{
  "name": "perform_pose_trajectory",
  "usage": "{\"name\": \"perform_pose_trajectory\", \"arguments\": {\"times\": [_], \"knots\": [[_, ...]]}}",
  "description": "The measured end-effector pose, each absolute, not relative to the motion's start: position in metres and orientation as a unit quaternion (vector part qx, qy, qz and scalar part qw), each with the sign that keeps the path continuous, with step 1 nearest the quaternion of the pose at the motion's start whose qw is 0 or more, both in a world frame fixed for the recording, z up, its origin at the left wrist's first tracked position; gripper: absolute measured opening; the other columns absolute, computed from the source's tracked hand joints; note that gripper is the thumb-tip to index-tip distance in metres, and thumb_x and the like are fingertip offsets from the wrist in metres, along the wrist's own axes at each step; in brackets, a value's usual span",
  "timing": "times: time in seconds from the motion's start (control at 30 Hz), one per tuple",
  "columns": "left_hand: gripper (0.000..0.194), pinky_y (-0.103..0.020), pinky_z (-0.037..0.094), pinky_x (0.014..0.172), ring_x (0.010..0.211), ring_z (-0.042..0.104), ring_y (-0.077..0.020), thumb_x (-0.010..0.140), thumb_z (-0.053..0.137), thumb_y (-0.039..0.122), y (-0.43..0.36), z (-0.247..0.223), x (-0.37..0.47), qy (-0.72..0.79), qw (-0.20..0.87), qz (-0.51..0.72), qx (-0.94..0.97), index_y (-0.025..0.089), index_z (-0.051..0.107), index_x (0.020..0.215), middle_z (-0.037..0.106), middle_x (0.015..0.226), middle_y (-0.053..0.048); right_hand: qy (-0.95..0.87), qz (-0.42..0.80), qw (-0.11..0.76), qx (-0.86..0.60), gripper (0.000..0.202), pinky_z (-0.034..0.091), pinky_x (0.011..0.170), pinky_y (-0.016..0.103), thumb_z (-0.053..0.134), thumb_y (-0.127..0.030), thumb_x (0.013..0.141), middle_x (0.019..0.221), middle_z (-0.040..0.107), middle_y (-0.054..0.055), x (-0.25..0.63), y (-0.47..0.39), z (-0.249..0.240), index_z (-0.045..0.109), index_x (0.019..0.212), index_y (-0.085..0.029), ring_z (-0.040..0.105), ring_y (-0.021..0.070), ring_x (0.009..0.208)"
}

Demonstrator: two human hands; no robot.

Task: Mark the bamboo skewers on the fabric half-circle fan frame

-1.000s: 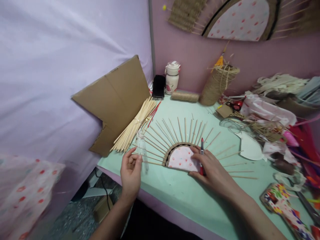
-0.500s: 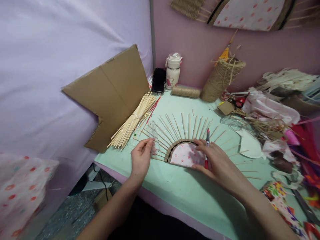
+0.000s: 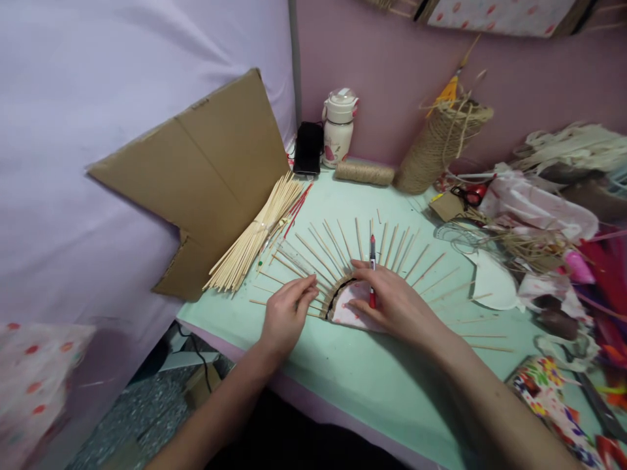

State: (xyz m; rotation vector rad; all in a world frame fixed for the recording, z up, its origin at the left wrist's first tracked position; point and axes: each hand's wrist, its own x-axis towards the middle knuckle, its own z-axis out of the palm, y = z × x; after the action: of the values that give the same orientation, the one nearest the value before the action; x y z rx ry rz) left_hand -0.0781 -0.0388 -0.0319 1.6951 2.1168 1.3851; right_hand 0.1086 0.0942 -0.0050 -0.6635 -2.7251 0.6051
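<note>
A half-round piece with spotted white cloth (image 3: pixel 343 312) and a dark, cardboard-coloured curved rim lies on the table, thin wooden sticks (image 3: pixel 349 240) fanning out from it. My left hand (image 3: pixel 288 313) pinches the near end of a clear ruler (image 3: pixel 296 258), which slants over the sticks on the left side. Between the fingers of my right hand (image 3: pixel 394 297) stands a red-and-white pen (image 3: pixel 373 251), its red end up. That hand hovers over or rests on the cloth and covers its right part; whether it touches, I cannot tell.
A bundle of sticks (image 3: pixel 255 238) lies beside a large cardboard sheet (image 3: pixel 215 163). Behind are a bottle (image 3: pixel 339 130), a black phone-like object (image 3: pixel 308 149), a twine roll (image 3: pixel 364 173) and a twine-wrapped holder (image 3: pixel 434 150). Scraps and a white mask-like piece (image 3: pixel 496 281) crowd the right.
My right hand has moved left with the pen, toward the rim's left side. The ruler has swung to a flatter slant, and my left hand has shifted slightly right. The view has tilted slightly.
</note>
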Motion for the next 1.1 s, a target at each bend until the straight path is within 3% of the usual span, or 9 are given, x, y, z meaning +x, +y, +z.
{"name": "perform_pose_trajectory", "arguments": {"times": [0.33,0.5,0.6,0.8,1.1], "knots": [[0.018,-0.026,0.053,0.074,0.081,0.066,-0.0152,0.086,0.058,0.011,-0.038,-0.038,-0.081,0.640,-0.091,0.382,0.660,0.015,0.067,0.102,0.072,0.088,-0.006,-0.936,0.227,0.140,-0.228,0.033,0.045,0.102,0.045,0.061,-0.031,0.086,0.138,0.053,0.011,0.105,0.092,-0.018,0.054,0.116,-0.021,0.052,0.0260,0.124],[0.013,-0.024,0.049,0.065,0.069,0.062,-0.0123,0.087,0.059,0.017,-0.033,-0.036,-0.095,0.633,-0.147,0.303,0.697,0.018,0.068,0.096,0.069,0.086,-0.004,-0.932,0.240,0.151,-0.224,0.034,0.046,0.100,0.048,0.060,-0.030,0.086,0.136,0.055,0.011,0.105,0.091,-0.021,0.053,0.118,-0.022,0.053,0.0268,0.123],[0.018,-0.020,0.051,0.066,0.075,0.066,-0.0110,0.091,0.052,0.014,-0.031,-0.035,-0.102,0.598,-0.142,0.280,0.737,0.015,0.066,0.102,0.070,0.101,-0.007,-0.932,0.238,0.156,-0.224,0.034,0.046,0.099,0.049,0.060,-0.031,0.086,0.135,0.056,0.011,0.106,0.091,-0.022,0.052,0.118,-0.022,0.053,0.0270,0.122],[0.026,-0.026,0.055,0.087,0.102,0.066,-0.0171,0.092,0.047,0.010,-0.033,-0.037,-0.106,0.567,-0.116,0.300,0.758,0.012,0.062,0.113,0.070,0.110,-0.012,-0.932,0.233,0.152,-0.231,0.034,0.045,0.100,0.048,0.060,-0.031,0.086,0.134,0.056,0.011,0.106,0.090,-0.024,0.052,0.117,-0.021,0.053,0.0271,0.121],[0.027,-0.029,0.056,0.084,0.097,0.068,-0.0175,0.089,0.053,0.010,-0.029,-0.041,-0.106,0.567,-0.109,0.320,0.751,0.016,0.064,0.113,0.072,0.108,-0.009,-0.934,0.226,0.144,-0.235,0.034,0.044,0.101,0.047,0.059,-0.031,0.086,0.134,0.056,0.011,0.105,0.090,-0.022,0.052,0.118,-0.020,0.051,0.0267,0.123]]}}
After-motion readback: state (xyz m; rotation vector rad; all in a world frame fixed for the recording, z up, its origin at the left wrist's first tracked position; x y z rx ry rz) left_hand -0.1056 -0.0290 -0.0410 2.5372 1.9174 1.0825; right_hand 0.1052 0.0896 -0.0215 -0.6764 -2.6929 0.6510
